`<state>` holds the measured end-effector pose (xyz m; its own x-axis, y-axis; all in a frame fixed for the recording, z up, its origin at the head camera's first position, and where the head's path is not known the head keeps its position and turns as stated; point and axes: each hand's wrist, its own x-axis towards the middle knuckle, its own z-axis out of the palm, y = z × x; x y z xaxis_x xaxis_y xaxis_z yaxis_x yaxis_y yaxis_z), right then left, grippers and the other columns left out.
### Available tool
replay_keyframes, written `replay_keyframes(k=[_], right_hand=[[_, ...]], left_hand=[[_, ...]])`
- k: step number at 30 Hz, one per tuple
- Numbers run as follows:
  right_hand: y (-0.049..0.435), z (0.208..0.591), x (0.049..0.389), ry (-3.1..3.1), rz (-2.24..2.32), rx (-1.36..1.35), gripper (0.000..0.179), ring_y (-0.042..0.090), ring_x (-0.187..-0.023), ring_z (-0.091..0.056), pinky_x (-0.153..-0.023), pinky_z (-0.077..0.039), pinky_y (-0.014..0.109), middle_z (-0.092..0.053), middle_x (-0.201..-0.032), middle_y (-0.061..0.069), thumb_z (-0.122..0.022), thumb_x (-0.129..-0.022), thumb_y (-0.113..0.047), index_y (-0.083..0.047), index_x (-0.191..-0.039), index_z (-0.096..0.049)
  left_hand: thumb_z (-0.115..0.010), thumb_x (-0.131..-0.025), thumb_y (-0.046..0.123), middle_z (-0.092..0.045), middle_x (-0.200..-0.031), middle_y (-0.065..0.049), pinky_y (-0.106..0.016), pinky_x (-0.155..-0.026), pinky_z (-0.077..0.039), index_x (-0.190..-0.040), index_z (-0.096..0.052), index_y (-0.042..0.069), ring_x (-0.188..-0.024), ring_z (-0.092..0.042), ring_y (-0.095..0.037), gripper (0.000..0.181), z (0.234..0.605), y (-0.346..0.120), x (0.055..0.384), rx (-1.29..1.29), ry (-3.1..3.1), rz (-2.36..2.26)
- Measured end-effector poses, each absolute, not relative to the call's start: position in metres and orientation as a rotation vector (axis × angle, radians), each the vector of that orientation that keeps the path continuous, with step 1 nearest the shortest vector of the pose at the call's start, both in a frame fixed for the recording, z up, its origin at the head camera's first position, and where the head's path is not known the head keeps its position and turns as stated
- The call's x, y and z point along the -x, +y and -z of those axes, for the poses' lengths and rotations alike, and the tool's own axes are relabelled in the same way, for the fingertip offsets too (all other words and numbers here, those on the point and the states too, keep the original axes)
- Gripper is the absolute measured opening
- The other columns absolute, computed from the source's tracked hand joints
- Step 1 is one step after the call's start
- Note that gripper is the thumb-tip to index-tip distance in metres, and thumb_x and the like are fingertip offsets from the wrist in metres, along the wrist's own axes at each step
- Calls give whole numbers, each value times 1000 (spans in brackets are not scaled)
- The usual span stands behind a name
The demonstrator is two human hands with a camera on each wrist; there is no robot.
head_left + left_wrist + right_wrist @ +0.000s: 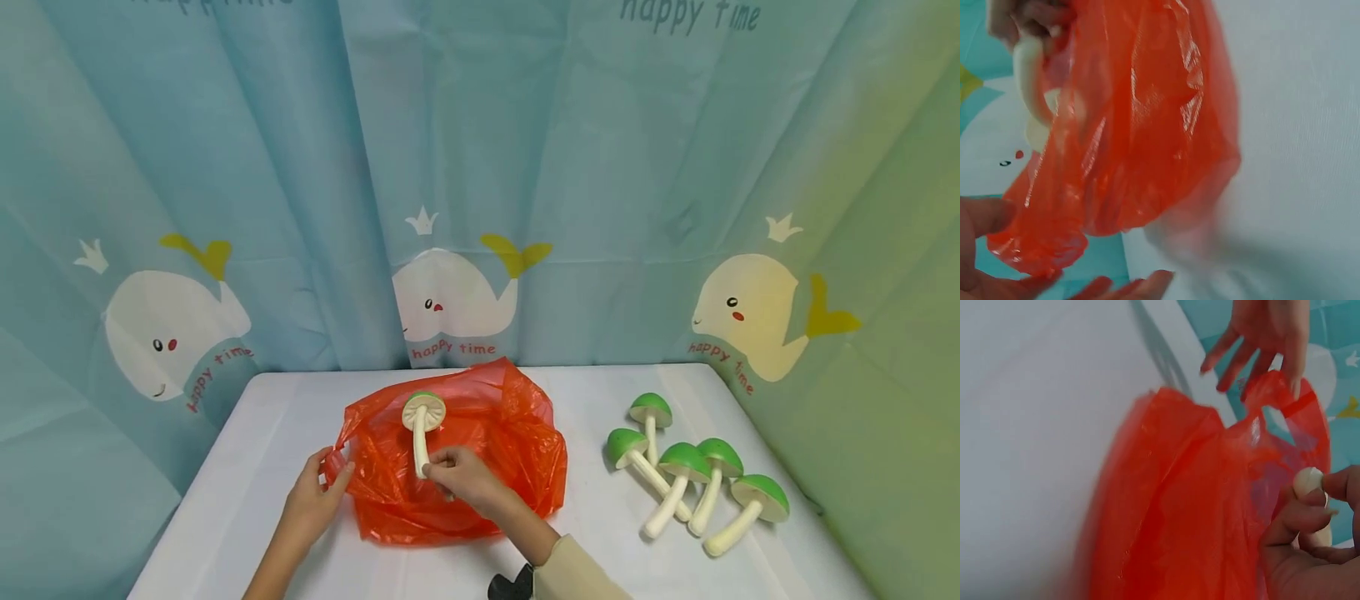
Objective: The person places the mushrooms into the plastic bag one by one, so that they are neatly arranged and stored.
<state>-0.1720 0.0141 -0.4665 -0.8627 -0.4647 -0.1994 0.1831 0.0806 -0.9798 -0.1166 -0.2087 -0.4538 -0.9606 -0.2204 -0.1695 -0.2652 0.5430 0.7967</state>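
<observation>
A red plastic bag lies opened out on the white table, its thin sheet crumpled. At its left side my left hand pinches the bag's handle edge between thumb and fingers, the other fingers spread in the right wrist view. My right hand pinches the stem end of a toy mushroom with a green cap and cream stem. The mushroom is held over the bag's mouth, cap pointing away from me. In the left wrist view, part of the mushroom is hidden behind the red film.
Several more green-capped toy mushrooms lie in a loose group on the right of the white table. A black object shows at the front edge beside the right sleeve. Behind the table hangs a blue curtain with whale prints.
</observation>
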Motion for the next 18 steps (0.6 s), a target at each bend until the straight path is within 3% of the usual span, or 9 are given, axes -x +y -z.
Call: replay_keyframes(k=[4, 9, 13, 18], right_hand=[[11, 471, 181, 2020, 1714, 308, 18, 15, -58, -44, -49, -38, 21, -57, -74, 8, -66, -88, -13, 1, -97, -62], [7, 480, 188, 2105, 1609, 328, 21, 18, -71, -52, -60, -49, 28, -60, -83, 5, -68, -87, -16, -1, -99, -62], [2, 488, 189, 2106, 1592, 346, 22, 19, -77, -54, -69, -52, 31, -60, -85, 4, -69, -86, -17, -1, -100, -62], [-6, 494, 179, 2021, 1655, 209, 21, 18, -77, -52, -65, -50, 27, -58, -87, 5, -69, -86, -15, -1, -101, -62]], left_hand=[[-48, -98, 36, -33, -133, -38, -55, -87, -47, -139, -20, -13, -117, -39, -51, 69, 454, -205, 114, 459, 2653, -1447], [-42, -101, 31, -36, -131, -37, -37, -62, -57, -136, -31, -14, -97, -53, -41, 58, 456, -201, 114, 452, 2580, -1578], [-37, -102, 25, -41, -126, -35, -35, -58, -56, -134, -35, -13, -81, -54, -30, 50, 454, -200, 113, 458, 2574, -1635], [-34, -102, 27, -48, -106, -28, -35, -60, -57, -137, -31, -14, -83, -52, -29, 53, 452, -204, 110, 484, 2563, -1647]])
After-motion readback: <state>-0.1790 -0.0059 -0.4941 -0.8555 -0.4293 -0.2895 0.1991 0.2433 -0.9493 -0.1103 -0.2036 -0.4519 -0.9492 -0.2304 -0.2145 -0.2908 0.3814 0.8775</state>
